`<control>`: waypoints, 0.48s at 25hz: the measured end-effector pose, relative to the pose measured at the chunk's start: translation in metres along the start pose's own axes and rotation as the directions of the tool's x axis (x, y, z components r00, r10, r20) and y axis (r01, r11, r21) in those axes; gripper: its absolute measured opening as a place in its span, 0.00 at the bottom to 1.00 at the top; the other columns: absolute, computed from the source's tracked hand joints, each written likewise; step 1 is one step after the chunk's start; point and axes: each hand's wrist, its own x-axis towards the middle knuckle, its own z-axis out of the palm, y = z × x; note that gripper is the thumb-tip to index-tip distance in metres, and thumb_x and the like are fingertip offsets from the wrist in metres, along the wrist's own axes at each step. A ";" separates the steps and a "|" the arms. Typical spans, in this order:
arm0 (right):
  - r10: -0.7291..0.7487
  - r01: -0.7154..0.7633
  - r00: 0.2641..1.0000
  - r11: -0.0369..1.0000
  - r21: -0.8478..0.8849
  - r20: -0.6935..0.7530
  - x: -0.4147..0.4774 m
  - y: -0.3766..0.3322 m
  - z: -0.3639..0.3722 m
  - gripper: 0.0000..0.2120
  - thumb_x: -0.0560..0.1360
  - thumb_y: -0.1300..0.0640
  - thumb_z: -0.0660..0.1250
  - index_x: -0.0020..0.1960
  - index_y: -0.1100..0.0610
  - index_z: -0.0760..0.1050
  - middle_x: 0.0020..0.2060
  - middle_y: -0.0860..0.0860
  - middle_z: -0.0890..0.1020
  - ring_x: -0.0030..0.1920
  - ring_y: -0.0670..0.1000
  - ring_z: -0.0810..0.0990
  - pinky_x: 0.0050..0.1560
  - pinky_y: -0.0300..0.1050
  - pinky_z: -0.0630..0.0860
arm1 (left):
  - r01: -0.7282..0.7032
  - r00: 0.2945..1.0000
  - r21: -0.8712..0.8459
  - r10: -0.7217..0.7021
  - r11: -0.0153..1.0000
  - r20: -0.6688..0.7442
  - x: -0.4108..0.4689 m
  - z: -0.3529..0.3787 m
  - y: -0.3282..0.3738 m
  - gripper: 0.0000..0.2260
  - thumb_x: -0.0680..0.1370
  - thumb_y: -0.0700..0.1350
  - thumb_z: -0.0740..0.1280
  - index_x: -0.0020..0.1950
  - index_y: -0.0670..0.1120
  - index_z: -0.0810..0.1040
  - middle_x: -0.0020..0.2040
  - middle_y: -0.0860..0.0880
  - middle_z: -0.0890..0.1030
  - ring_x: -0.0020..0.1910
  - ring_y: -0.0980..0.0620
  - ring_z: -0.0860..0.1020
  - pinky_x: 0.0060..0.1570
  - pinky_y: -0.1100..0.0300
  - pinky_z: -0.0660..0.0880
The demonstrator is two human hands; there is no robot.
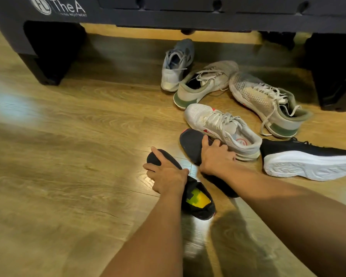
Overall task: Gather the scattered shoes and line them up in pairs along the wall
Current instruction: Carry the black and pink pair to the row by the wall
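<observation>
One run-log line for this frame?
left hand grips black shoe with yellow insole | right hand grips second black shoe | stage: gathering, no pairs lined up yet

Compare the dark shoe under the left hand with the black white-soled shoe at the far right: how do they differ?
The dark shoe sits opening-up, showing its yellow insole; the white-soled shoe lies on its side, sole toward the camera. The left hand grips the dark shoe; no hand touches the white-soled shoe. Both have dark uppers.

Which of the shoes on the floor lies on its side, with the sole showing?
The black shoe at the far right: only it turns its white tread toward the camera.
</observation>
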 end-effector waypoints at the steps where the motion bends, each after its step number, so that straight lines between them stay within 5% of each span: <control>1: -0.063 0.063 0.998 0.993 0.095 -0.004 0.004 0.006 -0.006 0.47 0.69 0.49 0.71 0.77 0.53 0.45 0.70 0.61 0.63 0.66 0.64 0.67 0.59 0.59 0.71 | -0.032 0.999 -0.086 0.032 0.996 0.000 0.002 0.000 -0.005 0.56 0.66 0.53 0.76 0.76 0.56 0.33 0.73 0.36 0.52 0.68 0.39 0.60 0.58 0.45 0.70; 3: -0.217 0.183 0.976 0.877 0.445 0.027 0.004 0.017 -0.026 0.40 0.64 0.52 0.74 0.72 0.52 0.60 0.60 0.55 0.75 0.57 0.56 0.76 0.49 0.47 0.75 | -0.071 0.994 -0.443 0.101 0.894 0.045 0.012 -0.014 -0.019 0.50 0.69 0.47 0.74 0.77 0.56 0.40 0.73 0.41 0.59 0.68 0.42 0.64 0.61 0.49 0.69; 5: -0.350 0.101 0.931 0.529 0.843 0.108 -0.003 0.022 -0.042 0.29 0.61 0.57 0.73 0.61 0.51 0.73 0.48 0.53 0.82 0.45 0.53 0.82 0.40 0.44 0.78 | -0.014 0.963 -0.821 0.229 0.571 0.142 0.024 -0.050 -0.030 0.37 0.75 0.38 0.67 0.78 0.52 0.52 0.64 0.45 0.74 0.58 0.47 0.75 0.55 0.56 0.73; 7: -0.467 -0.096 0.860 0.249 0.964 0.206 -0.003 0.024 -0.050 0.21 0.60 0.60 0.71 0.53 0.55 0.78 0.41 0.57 0.84 0.38 0.55 0.84 0.40 0.47 0.81 | 0.059 0.922 -0.937 0.341 0.344 0.183 0.035 -0.094 -0.038 0.19 0.77 0.36 0.58 0.67 0.44 0.74 0.47 0.46 0.82 0.44 0.50 0.81 0.46 0.59 0.74; 9: -0.550 -0.184 0.798 0.169 0.968 0.247 0.000 0.025 -0.056 0.20 0.58 0.59 0.70 0.51 0.60 0.80 0.42 0.60 0.84 0.38 0.58 0.83 0.42 0.49 0.81 | 0.105 0.909 -0.974 0.379 0.202 0.176 0.041 -0.127 -0.045 0.18 0.78 0.38 0.56 0.42 0.46 0.85 0.35 0.49 0.84 0.34 0.53 0.82 0.38 0.62 0.76; 10: -0.567 -0.208 0.781 0.158 0.965 0.261 0.001 0.024 -0.059 0.21 0.58 0.59 0.71 0.51 0.61 0.80 0.43 0.61 0.83 0.39 0.59 0.83 0.43 0.50 0.81 | 0.107 0.897 -0.981 0.409 0.161 0.165 0.042 -0.140 -0.046 0.20 0.78 0.38 0.55 0.38 0.47 0.86 0.35 0.49 0.84 0.34 0.53 0.83 0.37 0.64 0.77; 12: -0.532 -0.198 0.802 0.190 0.962 0.270 -0.001 0.016 -0.065 0.24 0.59 0.57 0.72 0.54 0.61 0.78 0.45 0.60 0.84 0.41 0.58 0.83 0.44 0.49 0.80 | 0.027 0.868 -0.964 0.472 0.263 0.153 0.047 -0.148 -0.041 0.17 0.77 0.37 0.56 0.57 0.46 0.82 0.50 0.46 0.83 0.47 0.50 0.82 0.51 0.60 0.76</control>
